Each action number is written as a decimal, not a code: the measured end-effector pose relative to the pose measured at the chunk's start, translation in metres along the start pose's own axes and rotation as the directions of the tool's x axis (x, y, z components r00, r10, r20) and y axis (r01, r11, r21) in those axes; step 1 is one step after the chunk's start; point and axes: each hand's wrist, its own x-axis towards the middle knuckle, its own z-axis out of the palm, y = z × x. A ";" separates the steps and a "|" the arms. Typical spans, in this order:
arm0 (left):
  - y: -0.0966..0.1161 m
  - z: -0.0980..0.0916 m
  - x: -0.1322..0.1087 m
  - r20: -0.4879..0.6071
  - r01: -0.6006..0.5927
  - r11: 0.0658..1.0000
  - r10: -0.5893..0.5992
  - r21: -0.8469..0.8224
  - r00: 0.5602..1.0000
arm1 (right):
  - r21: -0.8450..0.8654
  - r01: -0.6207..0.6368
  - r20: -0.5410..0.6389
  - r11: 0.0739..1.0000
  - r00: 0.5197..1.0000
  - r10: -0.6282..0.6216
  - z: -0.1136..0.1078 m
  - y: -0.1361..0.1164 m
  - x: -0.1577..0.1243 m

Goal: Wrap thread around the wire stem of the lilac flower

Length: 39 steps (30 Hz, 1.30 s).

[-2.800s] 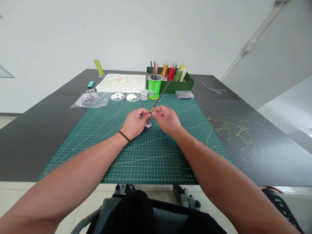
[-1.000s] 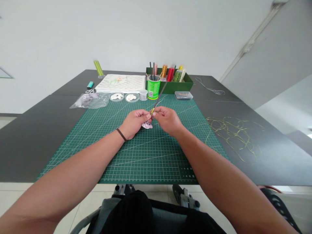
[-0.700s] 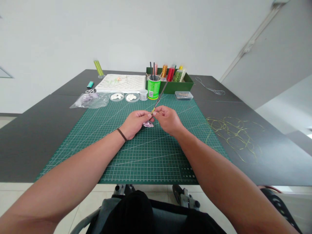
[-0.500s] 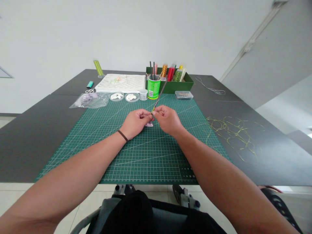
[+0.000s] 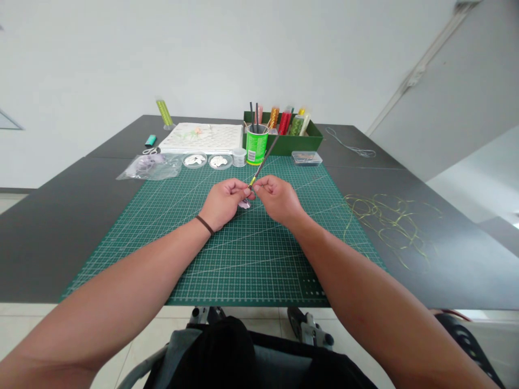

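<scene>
1. My left hand (image 5: 224,202) and right hand (image 5: 279,200) meet at the middle of the green cutting mat (image 5: 243,270), held just above it.
2. The fingers of both hands are curled and closed, pinching the lower end of a thin dark rod (image 5: 264,163), which has a yellow-green wrapping at that end. The rod tilts up toward 1 o'clock.
3. A small pale lilac piece (image 5: 244,204) sits just under my left fingertips, partly hidden. I can't tell whether it is attached to the rod.
4. At 12 o'clock stand a green cup (image 5: 257,147) and a green box (image 5: 312,141) of thread spools.
5. At 10 o'clock lies a clear plastic bag (image 5: 152,168); loose yellow-green thread (image 5: 385,221) lies at 2 o'clock.
</scene>
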 end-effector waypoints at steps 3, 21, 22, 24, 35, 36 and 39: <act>0.001 0.000 0.000 -0.004 0.002 1.000 -0.002 0.014 1.000 | -0.016 0.012 0.005 1.000 1.000 -0.012 0.000 0.002 0.001; 0.002 0.001 0.000 -0.008 0.012 1.000 -0.012 0.025 1.000 | -0.052 0.015 0.006 0.999 1.000 -0.015 -0.001 0.000 0.000; 0.002 0.001 0.000 -0.009 0.014 1.000 -0.014 0.025 1.000 | -0.055 0.015 0.004 0.998 1.000 -0.015 -0.001 0.000 0.001; 0.002 0.001 0.000 -0.010 0.019 0.999 -0.019 0.027 1.000 | -0.056 0.016 0.002 0.998 1.000 -0.015 -0.001 0.000 0.001; 0.003 0.001 -0.001 -0.009 0.041 0.999 -0.041 -0.014 0.999 | -0.027 0.015 0.014 1.000 1.000 -0.014 -0.001 0.001 0.001; 0.003 0.001 -0.001 -0.004 0.047 0.999 -0.047 -0.023 0.999 | -0.023 0.013 0.016 1.000 1.000 -0.013 -0.001 0.001 0.001; 0.004 0.002 -0.001 0.022 0.075 0.995 -0.074 -0.063 0.997 | -0.013 -0.001 0.025 1.000 1.000 0.002 -0.001 0.001 0.002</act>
